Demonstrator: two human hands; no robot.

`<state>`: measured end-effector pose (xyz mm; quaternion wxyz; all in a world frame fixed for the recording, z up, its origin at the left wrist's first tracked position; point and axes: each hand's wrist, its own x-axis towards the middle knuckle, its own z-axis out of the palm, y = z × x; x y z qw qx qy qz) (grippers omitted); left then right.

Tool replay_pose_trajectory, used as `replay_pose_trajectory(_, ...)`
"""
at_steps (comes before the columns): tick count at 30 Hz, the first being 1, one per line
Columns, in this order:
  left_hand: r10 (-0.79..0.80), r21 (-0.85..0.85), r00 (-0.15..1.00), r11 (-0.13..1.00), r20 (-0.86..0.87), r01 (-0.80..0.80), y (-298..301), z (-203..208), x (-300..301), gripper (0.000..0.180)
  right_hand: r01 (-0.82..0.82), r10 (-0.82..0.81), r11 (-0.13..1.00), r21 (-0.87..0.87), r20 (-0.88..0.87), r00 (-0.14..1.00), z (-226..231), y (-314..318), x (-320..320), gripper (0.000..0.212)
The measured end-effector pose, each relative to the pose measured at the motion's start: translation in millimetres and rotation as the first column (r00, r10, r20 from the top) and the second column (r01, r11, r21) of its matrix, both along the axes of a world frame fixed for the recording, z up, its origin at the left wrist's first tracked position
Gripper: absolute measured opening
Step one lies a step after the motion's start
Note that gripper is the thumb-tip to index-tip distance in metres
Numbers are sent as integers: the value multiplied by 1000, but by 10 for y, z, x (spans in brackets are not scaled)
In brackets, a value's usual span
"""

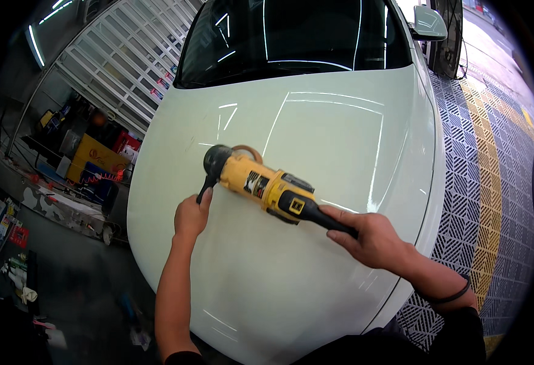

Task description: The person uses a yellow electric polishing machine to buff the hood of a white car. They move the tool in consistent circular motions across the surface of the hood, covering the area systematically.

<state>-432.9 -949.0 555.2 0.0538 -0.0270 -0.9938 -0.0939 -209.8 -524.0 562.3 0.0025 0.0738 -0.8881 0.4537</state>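
White car hood [315, 140] lay under our hands. We had one yellow polisher [261, 185] between them, its long axis running from lower right to upper left, head away from us. Our left hand [191, 216] gripped the side handle; our right hand [370, 237] clasped the rear grip.

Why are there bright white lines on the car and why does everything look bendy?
In the head view, the lines on the white car hood are glare from ceiling lights mirrored in glossy paint; the fisheye lens bends the grid floor and darkens the corners; the yellow polisher stays sharp.
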Motion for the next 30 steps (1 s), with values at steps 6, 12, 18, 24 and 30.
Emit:
replay_pose_trajectory(6, -180, -21, 983, 984, -35, 180, 1857, 404, -1586, 90, 283, -280, 958, -50, 51, 959, 175, 1038, -752, 55)
replay_pose_trajectory(12, -186, -95, 980, 977, 76, 192, 2836, 732, -1911, 91, 448, -444, 894, 8, 156, 883, 480, 1544, -1001, 56)
replay_pose_trajectory(18, -170, -52, 982, 983, 87, 175, 1717, 394, -1196, 93, 211, -202, 974, -79, 114, 973, 207, 1124, -569, 57)
replay_pose_trajectory(24, 26, 85, 999, 996, 42, -30, -208, -222, 808, 69, -93, 93, 996, 4, 7, 996, -177, 74, 297, 57)
replay_pose_trajectory(30, 377, 107, 924, 918, 65, -383, -1620, -771, 3035, 57, -489, 480, 870, 59, 121, 869, -533, -858, 888, 60)
